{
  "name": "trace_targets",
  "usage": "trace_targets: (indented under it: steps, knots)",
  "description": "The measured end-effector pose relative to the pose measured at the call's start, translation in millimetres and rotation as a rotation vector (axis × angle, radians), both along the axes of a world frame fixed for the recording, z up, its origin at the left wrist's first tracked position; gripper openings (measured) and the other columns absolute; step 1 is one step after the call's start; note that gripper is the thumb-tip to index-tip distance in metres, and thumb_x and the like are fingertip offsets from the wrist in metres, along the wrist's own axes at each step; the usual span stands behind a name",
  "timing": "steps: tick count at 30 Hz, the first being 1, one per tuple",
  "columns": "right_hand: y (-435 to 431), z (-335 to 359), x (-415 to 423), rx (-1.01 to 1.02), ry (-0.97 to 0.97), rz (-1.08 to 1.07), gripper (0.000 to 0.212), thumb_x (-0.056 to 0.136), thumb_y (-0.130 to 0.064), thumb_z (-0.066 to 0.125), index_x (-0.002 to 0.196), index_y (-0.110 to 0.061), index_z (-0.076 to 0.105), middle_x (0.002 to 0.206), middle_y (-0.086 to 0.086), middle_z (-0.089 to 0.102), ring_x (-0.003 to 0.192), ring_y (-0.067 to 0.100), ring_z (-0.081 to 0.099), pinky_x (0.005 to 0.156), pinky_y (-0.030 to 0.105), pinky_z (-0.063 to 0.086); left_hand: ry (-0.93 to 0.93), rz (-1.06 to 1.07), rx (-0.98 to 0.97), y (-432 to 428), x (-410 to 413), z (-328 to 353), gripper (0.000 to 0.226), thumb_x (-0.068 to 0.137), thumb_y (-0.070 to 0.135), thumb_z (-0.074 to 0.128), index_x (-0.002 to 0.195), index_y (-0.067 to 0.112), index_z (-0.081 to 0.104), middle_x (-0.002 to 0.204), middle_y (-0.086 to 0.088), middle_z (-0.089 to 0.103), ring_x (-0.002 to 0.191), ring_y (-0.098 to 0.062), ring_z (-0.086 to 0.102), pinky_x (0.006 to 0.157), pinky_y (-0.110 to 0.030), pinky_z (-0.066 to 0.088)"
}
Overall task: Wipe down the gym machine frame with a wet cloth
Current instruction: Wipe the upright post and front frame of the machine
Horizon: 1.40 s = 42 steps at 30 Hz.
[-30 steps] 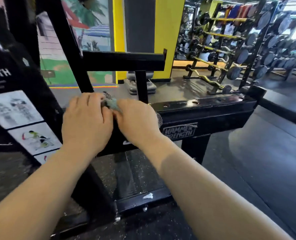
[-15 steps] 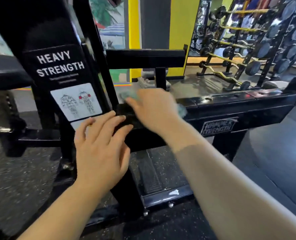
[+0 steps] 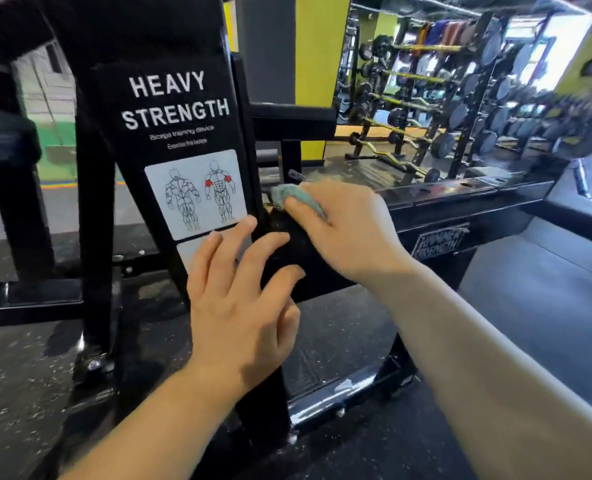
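Where the slanted upright meets the horizontal beam, I log the following items from the head view.

1. Right hand (image 3: 350, 233): knuckles up, fingers bent over the cloth, holding it down against the top of the frame at the joint.
2. Cloth (image 3: 296, 197): pale blue-green and bunched. Most of it is covered by the right hand, and a crumpled end sticks out to the left, just beside the placard's edge.
3. Left hand (image 3: 242, 306): released and holding nothing, fingers spread and nearly straight. Its fingertips lie on the lower edge of the placard and on the black metal beside it, just below the right hand.
4. Gym machine frame (image 3: 461, 209): glossy black steel. Its beam runs to the right and carries a HAMMER STRENGTH badge (image 3: 438, 241) on its side.
5. Placard (image 3: 170, 109): black, lettered HEAVY STRENGTH in white, with a muscle diagram (image 3: 196, 194) showing two figures, one with its upper arms marked red.
6. Base crossbar (image 3: 350, 393): sits low on the speckled rubber floor (image 3: 530, 289), with pale scuffs on it.
7. Barbell rack (image 3: 426, 109): well behind the frame, stacked with fixed-weight bars.
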State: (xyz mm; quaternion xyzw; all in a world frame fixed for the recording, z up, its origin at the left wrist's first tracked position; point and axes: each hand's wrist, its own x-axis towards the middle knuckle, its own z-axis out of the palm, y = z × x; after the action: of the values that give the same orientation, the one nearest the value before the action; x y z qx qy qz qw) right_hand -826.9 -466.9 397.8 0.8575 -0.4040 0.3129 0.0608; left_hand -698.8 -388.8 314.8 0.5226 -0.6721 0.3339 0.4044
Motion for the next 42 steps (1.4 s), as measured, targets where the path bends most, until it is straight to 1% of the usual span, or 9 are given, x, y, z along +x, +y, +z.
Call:
trace_targets:
  steps: [4,9,17,20,23,26,31,34,42]
  knots:
    - [-6.9,0.7,-29.6,0.015,-0.004,0.099,0.027,0.095,-0.036,0.050,0.099,-0.015,0.067,0.075,-0.013,0.059,0.075,0.013,0.057,0.066,0.028,0.042,0.109,-0.083,0.014,0.0,-10.3,7.2,0.024,0.075,0.019,0.051,0.084,0.019,0.073,0.112,-0.006,0.065,0.117,-0.028,0.045,0.110,-0.044,0.020]
    - [-46.2,14.5,-78.3,0.080,0.060,-0.525,0.037,0.097,-0.043,0.043,0.072,-0.018,0.051,0.071,0.004,0.054,0.085,0.032,0.060,0.063,0.031,0.034,0.106,-0.204,0.067,-5.2,-26.3,14.5,0.029,0.078,0.019,0.049,0.096,0.015,0.071,0.118,-0.009,0.062,0.118,-0.027,0.047,0.113,-0.043,0.022]
    - [-26.4,-6.2,-47.6,-0.058,-0.016,0.099,0.020,0.090,-0.020,0.053,0.101,-0.011,0.068,0.095,0.004,0.070,0.094,0.020,0.062,0.085,0.025,0.044,0.266,-0.354,-0.020,-33.1,-61.7,31.4,0.030,0.072,0.013,0.048,0.102,0.010,0.053,0.111,-0.014,0.060,0.106,-0.032,0.051,0.091,-0.043,0.039]
    - [-69.4,-14.1,-113.5,-0.208,-0.081,0.011,0.036,0.088,-0.033,0.053,0.104,-0.006,0.071,0.100,0.009,0.072,0.098,0.019,0.066,0.094,0.022,0.041,0.202,-0.292,0.072,-47.7,-87.9,42.0,0.030,0.073,0.018,0.048,0.098,0.008,0.063,0.108,-0.009,0.061,0.102,-0.030,0.054,0.090,-0.039,0.037]
    - [-114.9,-8.8,-182.9,-0.181,-0.160,-0.261,0.031,0.093,-0.027,0.054,0.084,-0.001,0.068,0.078,0.016,0.066,0.076,0.030,0.067,0.067,0.025,0.037,0.082,-0.162,0.197,-68.8,-113.0,50.3,0.035,0.076,0.024,0.042,0.098,0.010,0.066,0.105,-0.005,0.062,0.100,-0.029,0.057,0.088,-0.035,0.034]
    - [-131.6,-1.4,-196.7,-0.039,-0.166,-0.516,0.042,0.099,-0.039,0.043,0.088,-0.004,0.064,0.087,0.015,0.063,0.085,0.034,0.060,0.062,0.030,0.033,0.026,-0.069,0.262,-87.0,-134.5,56.4,0.043,0.075,0.029,0.037,0.100,0.010,0.067,0.102,-0.005,0.064,0.097,-0.029,0.060,0.085,-0.039,0.043]
    - [-110.8,-17.5,-159.2,-0.222,-0.107,-0.199,0.038,0.094,-0.037,0.044,0.095,-0.009,0.069,0.092,0.006,0.069,0.089,0.025,0.063,0.071,0.031,0.044,0.078,-0.036,0.275,-116.5,-176.6,67.4,0.045,0.073,0.028,0.034,0.100,0.006,0.063,0.096,-0.009,0.065,0.089,-0.031,0.061,0.075,-0.041,0.049]
    - [-136.0,-22.6,-207.3,-0.259,-0.129,0.051,0.042,0.087,-0.035,0.047,0.097,-0.003,0.072,0.098,0.011,0.072,0.095,0.028,0.068,0.097,0.030,0.043,0.048,-0.027,0.261,-134.6,-199.3,66.8,0.045,0.074,0.028,0.035,0.099,0.004,0.063,0.093,-0.012,0.064,0.083,-0.033,0.060,0.071,-0.041,0.049]
    - [-225.7,-10.6,-345.2,-0.073,-0.181,-0.452,0.035,0.097,-0.031,0.050,0.112,-0.004,0.066,0.109,0.017,0.067,0.104,0.032,0.058,0.085,0.034,0.038,-0.069,0.029,0.307,-150.9,-208.2,52.9,0.053,0.074,0.028,0.033,0.107,0.005,0.068,0.100,-0.009,0.067,0.086,-0.031,0.061,0.071,-0.040,0.048]
